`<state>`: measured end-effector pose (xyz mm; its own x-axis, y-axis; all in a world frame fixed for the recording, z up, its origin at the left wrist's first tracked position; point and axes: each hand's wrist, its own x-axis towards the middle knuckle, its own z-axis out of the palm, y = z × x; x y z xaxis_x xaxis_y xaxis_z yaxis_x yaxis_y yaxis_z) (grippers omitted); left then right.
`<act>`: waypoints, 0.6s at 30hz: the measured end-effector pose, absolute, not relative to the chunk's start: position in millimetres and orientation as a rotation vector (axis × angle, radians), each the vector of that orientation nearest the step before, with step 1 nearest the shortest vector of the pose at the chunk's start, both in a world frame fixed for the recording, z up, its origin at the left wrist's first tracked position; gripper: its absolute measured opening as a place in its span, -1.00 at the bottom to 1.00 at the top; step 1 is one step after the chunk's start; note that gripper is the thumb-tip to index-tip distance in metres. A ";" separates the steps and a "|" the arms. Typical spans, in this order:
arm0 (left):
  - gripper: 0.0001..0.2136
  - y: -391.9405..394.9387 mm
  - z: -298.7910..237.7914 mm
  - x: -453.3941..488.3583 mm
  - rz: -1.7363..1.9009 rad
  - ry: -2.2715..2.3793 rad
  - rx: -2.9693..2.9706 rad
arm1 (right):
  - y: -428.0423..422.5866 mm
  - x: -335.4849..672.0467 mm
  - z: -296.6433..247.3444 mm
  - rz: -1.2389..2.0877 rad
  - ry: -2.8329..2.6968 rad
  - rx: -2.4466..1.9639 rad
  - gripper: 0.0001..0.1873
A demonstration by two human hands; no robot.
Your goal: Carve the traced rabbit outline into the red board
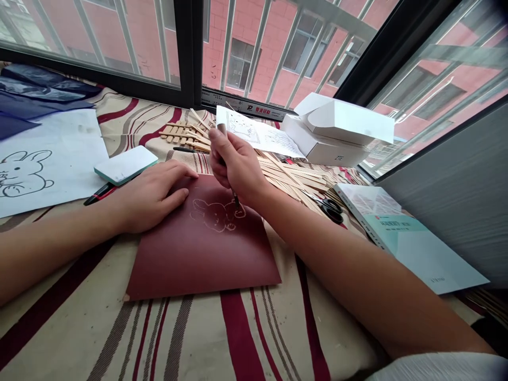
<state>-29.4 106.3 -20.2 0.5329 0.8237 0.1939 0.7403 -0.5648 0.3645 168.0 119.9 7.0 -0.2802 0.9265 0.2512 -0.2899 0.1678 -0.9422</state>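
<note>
A dark red-brown board lies on the striped cloth in front of me. Pale thin lines on it form a rabbit drawing. My left hand rests flat on the board's upper left part, fingers stretched out. My right hand is closed around a slim pen-like carving tool, held upright. Its dark tip points down at the right side of the rabbit, and its grey top end shows above my thumb. Most of the tool is hidden in my fingers.
Left are a paper with a rabbit drawing, a small white pad and a pen. Behind lie wooden sticks, a printed sheet and a white box. Scissors and a book lie right.
</note>
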 end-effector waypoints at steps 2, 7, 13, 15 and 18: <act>-0.57 106.7 -20.7 -29.4 0.499 1.311 2.532 | 117.8 164.9 2.5 1.370 -1.368 -0.656 -0.48; -0.58 112.8 -31.3 -34.1 0.595 1.269 2.584 | 118.2 164.4 -3.5 1.331 -1.433 -0.637 -0.50; -0.62 110.5 -31.1 -33.2 0.600 1.279 2.592 | 119.8 164.7 -5.7 1.303 -1.430 -0.639 -0.48; -0.63 107.9 -27.0 -31.9 0.556 1.279 2.577 | 119.4 164.3 -5.2 1.285 -1.429 -0.679 -0.46; -0.62 106.2 -23.6 -31.1 0.529 1.280 2.569 | 119.5 163.5 -5.8 1.261 -1.435 -0.711 -0.47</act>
<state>-31.1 106.2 -23.6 0.5553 0.8026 0.2179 0.7226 -0.5953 0.3514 163.5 119.5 -5.8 -0.2738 0.9086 0.3155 -0.1960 0.2685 -0.9431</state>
